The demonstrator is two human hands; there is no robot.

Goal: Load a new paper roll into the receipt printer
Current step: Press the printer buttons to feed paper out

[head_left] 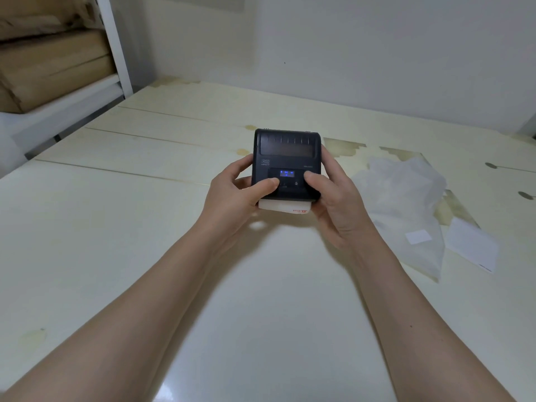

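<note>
A: Where was the receipt printer point(285, 163)?

B: Mid-table, toward the far edge, clasped on both sides. Left hand point(232, 195) and right hand point(333, 195) were curled closed around it, thumbs on the lit control panel point(286, 177), likely steadying it for button presses.

A: Paper?

B: A white paper strip point(285, 206) protruded at the near edge, suggesting the roll was seated. An empty plastic wrapper point(406, 204) lay toward the right edge.

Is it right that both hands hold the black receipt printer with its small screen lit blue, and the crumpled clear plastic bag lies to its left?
Not quite. The crumpled clear plastic bag lies to the right of the black receipt printer, as the head view shows. The left hand and right hand do hold it, screen lit blue.
</note>
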